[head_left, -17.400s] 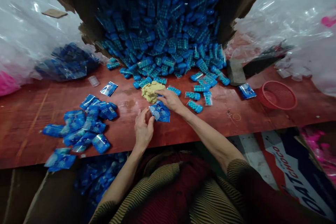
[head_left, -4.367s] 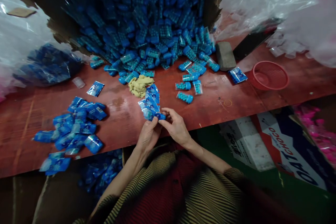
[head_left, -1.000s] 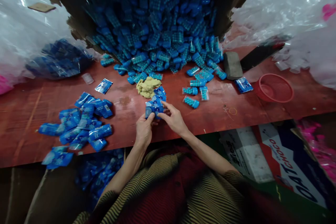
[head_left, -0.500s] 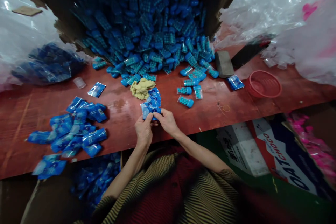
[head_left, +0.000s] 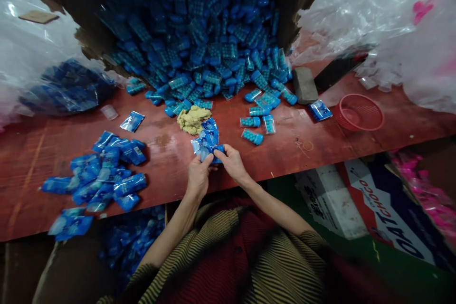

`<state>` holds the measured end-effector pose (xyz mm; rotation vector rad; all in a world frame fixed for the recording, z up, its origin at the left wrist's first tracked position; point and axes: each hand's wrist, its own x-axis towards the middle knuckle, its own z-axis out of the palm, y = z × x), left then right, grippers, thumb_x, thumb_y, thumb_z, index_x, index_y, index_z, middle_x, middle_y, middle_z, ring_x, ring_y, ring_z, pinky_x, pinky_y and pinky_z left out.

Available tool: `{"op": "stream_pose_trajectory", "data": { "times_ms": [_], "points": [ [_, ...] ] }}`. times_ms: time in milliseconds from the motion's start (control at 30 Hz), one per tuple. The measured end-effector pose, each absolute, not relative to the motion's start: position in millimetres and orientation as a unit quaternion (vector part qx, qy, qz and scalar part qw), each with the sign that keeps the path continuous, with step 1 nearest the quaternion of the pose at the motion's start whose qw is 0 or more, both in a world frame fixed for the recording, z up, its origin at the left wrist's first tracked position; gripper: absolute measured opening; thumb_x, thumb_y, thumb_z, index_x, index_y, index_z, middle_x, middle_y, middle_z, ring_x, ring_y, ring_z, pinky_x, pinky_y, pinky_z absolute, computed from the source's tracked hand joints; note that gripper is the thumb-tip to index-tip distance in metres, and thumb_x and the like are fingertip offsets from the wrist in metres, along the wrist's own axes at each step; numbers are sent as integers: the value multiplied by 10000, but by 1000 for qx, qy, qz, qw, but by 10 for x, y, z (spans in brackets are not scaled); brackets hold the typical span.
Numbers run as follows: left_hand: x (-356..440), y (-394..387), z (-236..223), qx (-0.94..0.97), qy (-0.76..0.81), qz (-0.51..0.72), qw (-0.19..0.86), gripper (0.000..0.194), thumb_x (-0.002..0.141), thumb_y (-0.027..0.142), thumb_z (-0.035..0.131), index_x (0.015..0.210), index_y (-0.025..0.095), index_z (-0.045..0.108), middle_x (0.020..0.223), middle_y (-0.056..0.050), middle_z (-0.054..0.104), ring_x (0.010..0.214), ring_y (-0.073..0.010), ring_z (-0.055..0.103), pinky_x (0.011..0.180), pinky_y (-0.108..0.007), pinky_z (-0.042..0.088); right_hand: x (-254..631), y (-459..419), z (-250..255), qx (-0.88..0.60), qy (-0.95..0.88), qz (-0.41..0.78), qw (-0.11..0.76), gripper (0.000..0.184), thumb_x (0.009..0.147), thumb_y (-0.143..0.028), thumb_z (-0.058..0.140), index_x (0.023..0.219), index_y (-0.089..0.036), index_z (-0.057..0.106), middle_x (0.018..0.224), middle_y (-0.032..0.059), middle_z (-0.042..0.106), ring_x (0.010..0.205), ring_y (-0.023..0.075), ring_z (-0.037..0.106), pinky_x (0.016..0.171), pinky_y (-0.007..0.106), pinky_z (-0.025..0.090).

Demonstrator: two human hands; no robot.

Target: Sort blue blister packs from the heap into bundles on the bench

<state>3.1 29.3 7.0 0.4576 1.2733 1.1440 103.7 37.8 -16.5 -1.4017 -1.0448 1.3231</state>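
At the near edge of the red table, my left hand [head_left: 198, 175] and my right hand [head_left: 233, 163] are close together. Both are closed on a blue printed wrapper [head_left: 206, 152], thumbs on top and fingers curled underneath. Whether a bottle is inside it I cannot tell. Just beyond the hands, several flat blue wrappers [head_left: 209, 129] lie overlapping beside a crumpled yellow cloth [head_left: 193, 119]. Farther right lie several small clear bottles [head_left: 252, 136] with blue caps and light-blue balls inside.
A torn cardboard box spills a heap of blue-capped bottles [head_left: 213, 52] at the back. Wrapped blue pieces [head_left: 103, 171] pile up at left. A red plastic basket [head_left: 360, 113], a grey block [head_left: 304, 85] and a blue packet [head_left: 319, 110] stand right on the table [head_left: 171, 171].
Both hands have shifted slightly right with the wrapper, and the right thumb has moved along it. The whole view has drifted a little. The bottles and cloth lie as before.
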Motion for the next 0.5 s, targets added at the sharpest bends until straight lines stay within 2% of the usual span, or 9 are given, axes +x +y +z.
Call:
{"op": "stream_pose_trajectory", "data": {
  "times_ms": [167, 300, 400, 500],
  "points": [
    [69, 265, 50, 199, 585, 528, 583, 334, 537, 340, 767, 747, 126, 620, 629, 25, 624, 460, -70, 529, 434, -200, 425, 1006, 373, -109, -564, -412, 551, 457, 262, 737, -402, 564, 603, -188, 493, 569, -55, 476, 533, 84, 420, 525, 206, 366],
    [76, 281, 70, 185, 552, 514, 630, 373, 559, 387, 766, 780, 133, 607, 605, 21, 620, 459, -85, 546, 456, -220, 452, 970, 369, -100, -579, -380, 545, 472, 294, 767, -435, 524, 603, -198, 466, 547, -59, 450, 499, 84, 398, 472, 203, 335],
    [1, 295, 109, 206, 525, 481, 671, 370, 566, 394, 767, 780, 127, 624, 617, -8, 637, 493, -103, 573, 467, -221, 456, 1026, 374, -102, -569, -392, 534, 487, 250, 767, -401, 541, 636, -188, 521, 589, -50, 490, 553, 91, 434, 537, 209, 371],
    [-68, 302, 125, 207, 542, 483, 656, 336, 526, 352, 791, 707, 125, 622, 579, 0, 625, 469, -89, 551, 447, -201, 432, 1088, 367, -83, -548, -414, 543, 484, 232, 765, -377, 555, 644, -179, 560, 608, -43, 511, 585, 97, 450, 593, 220, 388]
  ]
}}
